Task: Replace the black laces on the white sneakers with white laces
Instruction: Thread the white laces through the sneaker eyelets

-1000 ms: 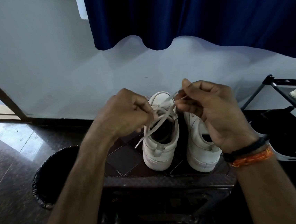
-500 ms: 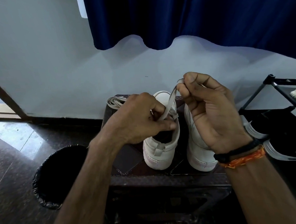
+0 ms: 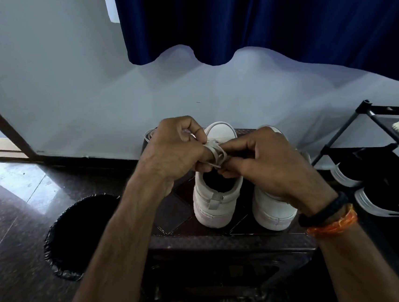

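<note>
A black-lined waste bin (image 3: 80, 237) stands on the dark floor, down and left of the grip. The left hand (image 3: 172, 153) has its fingers curled, pinching the white lace (image 3: 214, 153) over the tongue of the left white sneaker (image 3: 218, 192). Touching it from the other side, the right hand (image 3: 265, 161) pinches the same lace with thumb and fingers. The right white sneaker (image 3: 270, 209) stands just beside, partly under that hand; both rest on a dark stool (image 3: 227, 243). Farther right, black shoes (image 3: 392, 188) sit by a black rack (image 3: 383, 118).
</note>
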